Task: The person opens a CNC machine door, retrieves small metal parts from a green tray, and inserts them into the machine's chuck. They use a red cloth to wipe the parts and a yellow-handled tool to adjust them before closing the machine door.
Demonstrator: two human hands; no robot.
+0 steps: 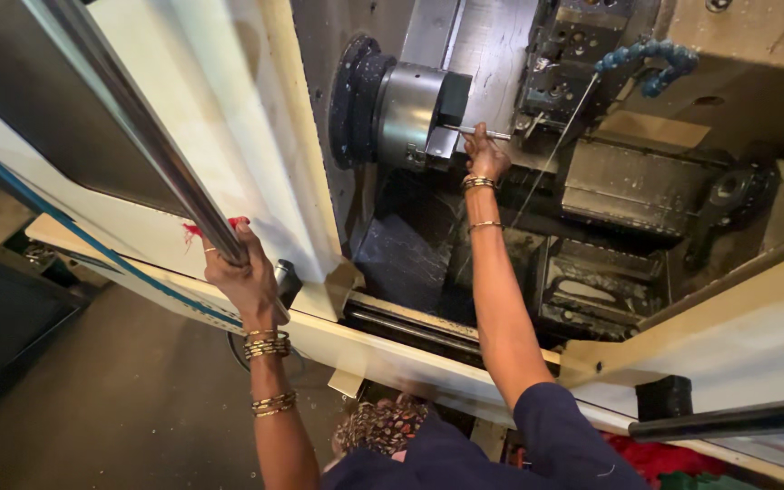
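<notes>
Your left hand [240, 268] is clenched around the long steel door handle bar [151, 136] at the machine's left edge, beside a scrap of red cloth [194, 230]. Farther right, inside the enclosure, your right hand [485, 156] pinches a thin metal rod [481, 133], its tip at the jaws of the round steel chuck [406, 113], below the blue segmented coolant hose [651, 59].
</notes>
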